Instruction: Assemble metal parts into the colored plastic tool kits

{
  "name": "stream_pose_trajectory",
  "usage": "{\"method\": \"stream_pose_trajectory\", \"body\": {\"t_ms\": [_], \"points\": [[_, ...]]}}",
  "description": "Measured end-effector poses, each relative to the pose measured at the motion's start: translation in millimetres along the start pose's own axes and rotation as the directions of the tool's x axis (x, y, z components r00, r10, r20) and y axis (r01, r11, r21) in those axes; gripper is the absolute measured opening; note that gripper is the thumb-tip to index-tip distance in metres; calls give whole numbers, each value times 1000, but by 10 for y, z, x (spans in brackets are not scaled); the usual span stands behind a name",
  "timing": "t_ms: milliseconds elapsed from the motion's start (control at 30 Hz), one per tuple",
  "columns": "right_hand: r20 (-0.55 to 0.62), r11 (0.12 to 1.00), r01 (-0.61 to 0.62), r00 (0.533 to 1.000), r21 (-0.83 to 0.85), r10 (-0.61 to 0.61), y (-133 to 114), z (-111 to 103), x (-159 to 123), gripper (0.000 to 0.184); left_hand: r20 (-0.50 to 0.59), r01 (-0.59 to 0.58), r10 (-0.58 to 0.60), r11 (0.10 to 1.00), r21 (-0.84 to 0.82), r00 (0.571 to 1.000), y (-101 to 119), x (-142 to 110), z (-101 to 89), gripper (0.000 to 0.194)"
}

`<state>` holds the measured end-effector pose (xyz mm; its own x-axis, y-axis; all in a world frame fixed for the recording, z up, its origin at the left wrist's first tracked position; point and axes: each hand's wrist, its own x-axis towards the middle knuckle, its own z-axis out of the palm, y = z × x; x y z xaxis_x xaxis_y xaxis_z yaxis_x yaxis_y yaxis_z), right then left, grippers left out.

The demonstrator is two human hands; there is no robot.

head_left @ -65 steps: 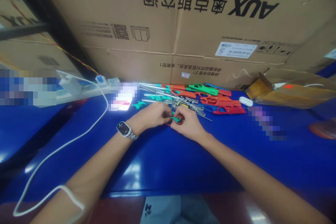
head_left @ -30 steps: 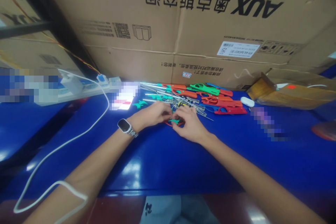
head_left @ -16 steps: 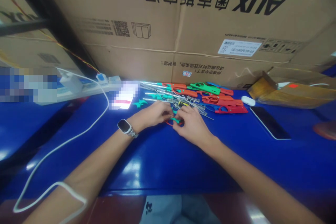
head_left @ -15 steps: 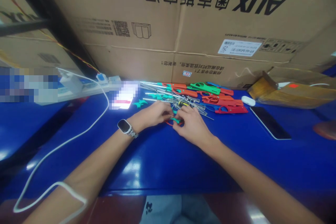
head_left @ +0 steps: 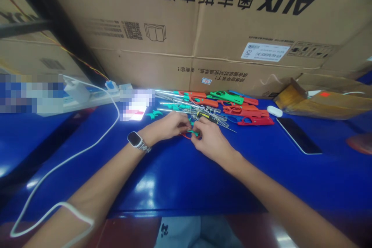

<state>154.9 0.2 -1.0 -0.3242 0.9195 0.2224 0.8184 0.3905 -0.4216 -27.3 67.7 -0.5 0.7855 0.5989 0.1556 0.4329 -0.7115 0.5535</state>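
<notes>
The small green piece (head_left: 194, 133) we have in hand is bright and glossy, with a slim, uneven outline; our fingers hide much of it, so we cannot make out its full shape. It sits at the fingertips of our right hand (head_left: 210, 136), where thumb and forefinger pinch it. Our left hand (head_left: 176, 124) meets it from the other side, its fingers drawn narrow; we cannot tell whether they grip it too. Just below our fingertips a thin red part (head_left: 186, 136) shows, partly covered.

Right beyond our right knuckles lies a black-and-yellow object (head_left: 205, 116). Past our left fingers we see another green piece (head_left: 154, 114), with several prongs. Farther from our fingers, to the right, lie red casings (head_left: 257, 121) and a green casing (head_left: 228, 98); well apart, on the same side, rests a phone (head_left: 299, 136).
</notes>
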Motion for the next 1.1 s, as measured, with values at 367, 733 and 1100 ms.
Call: {"method": "stream_pose_trajectory", "body": {"t_ms": [367, 733, 1100], "points": [[86, 984, -16, 996, -175, 32, -126, -81, -14, 21, 0, -10, 10, 1000, 15, 1000, 45, -6, -7, 12], [216, 956, 72, 976, -284, -9, -174, -196, 45, 27, 5, -29, 29, 996, 84, 1000, 86, -23, 16, 16], [10, 976, 213, 977, -42, -213, 270, -283, -123, 31, 11, 10, -11, 996, 92, 1000, 84, -76, -33, 17]]}}
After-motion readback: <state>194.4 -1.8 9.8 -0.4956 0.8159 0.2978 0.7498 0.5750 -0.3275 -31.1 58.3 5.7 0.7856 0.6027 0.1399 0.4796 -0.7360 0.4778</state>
